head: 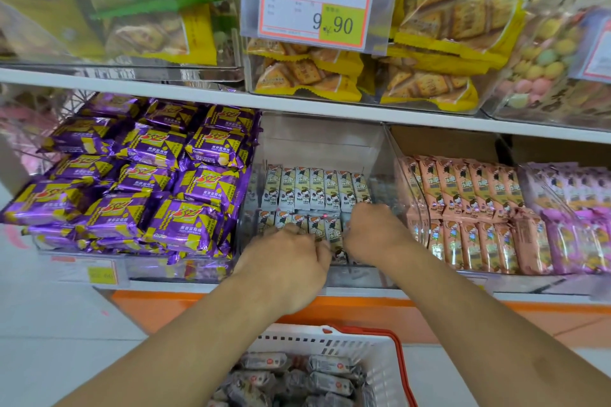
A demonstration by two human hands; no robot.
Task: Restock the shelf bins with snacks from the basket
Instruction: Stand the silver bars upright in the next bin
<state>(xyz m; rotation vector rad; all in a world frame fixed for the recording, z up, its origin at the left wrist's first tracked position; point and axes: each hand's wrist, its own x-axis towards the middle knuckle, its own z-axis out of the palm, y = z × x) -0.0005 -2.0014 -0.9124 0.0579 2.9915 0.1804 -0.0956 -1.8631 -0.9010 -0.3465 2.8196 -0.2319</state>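
- My left grip (291,261) and right grip (370,235) are both curled onto the white snacks (334,238) in the front row of the middle bin (330,142).
- More snacks fill the basket (380,353) below the shelf (198,99).

Left arm: bare forearm rising from the lower left edge toward the centre, wrist straight. Left hand (291,261): back facing the camera, knuckles up, fingers curled forward and down into the front row of the clear middle bin (330,139); whether they pinch a packet cannot be told.

Right arm: bare forearm rising from the lower right edge, angled inward. Right hand (370,231): just right of the left hand, nearly touching it, back up, fingers curled down inside the same bin; grip hidden.
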